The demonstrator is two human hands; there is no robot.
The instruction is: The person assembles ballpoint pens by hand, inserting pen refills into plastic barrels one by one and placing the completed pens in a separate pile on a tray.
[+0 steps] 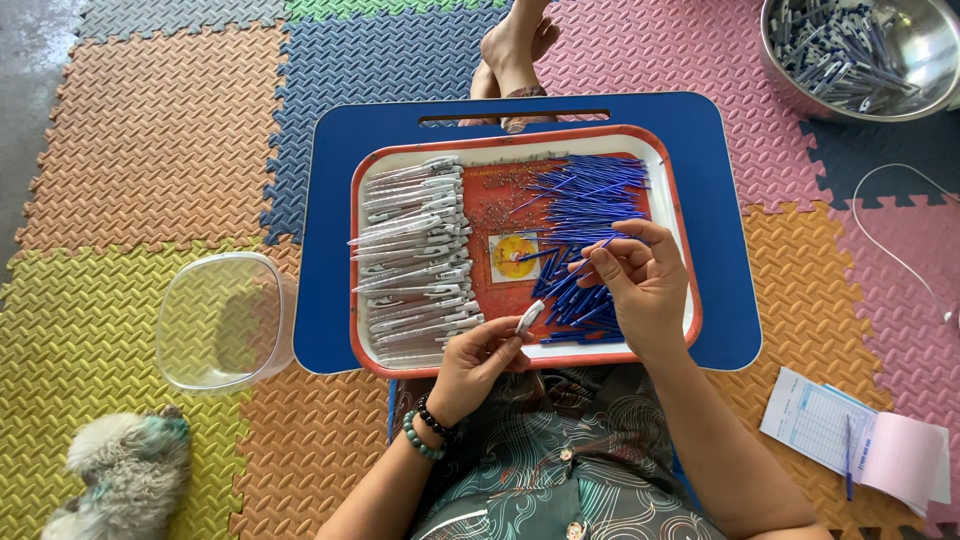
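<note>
My left hand [478, 358] holds a white pen barrel [529, 317] by its end, just over the near rim of the red tray [676, 200]. My right hand [640, 283] hovers above a heap of blue refills [590, 200] on the tray's right half and pinches one thin blue refill [590, 262] between thumb and fingers. Rows of white pen barrels [418, 255] fill the tray's left half. A small yellow round sticker [513, 257] marks the tray's middle.
The tray rests on a blue lap table [335, 240] over my legs. An empty clear plastic tub [220, 320] stands at the left. A steel bowl [925, 40] of pens sits top right. Papers with a pen [860, 445] lie at right. A fluffy animal [125, 475] lies bottom left.
</note>
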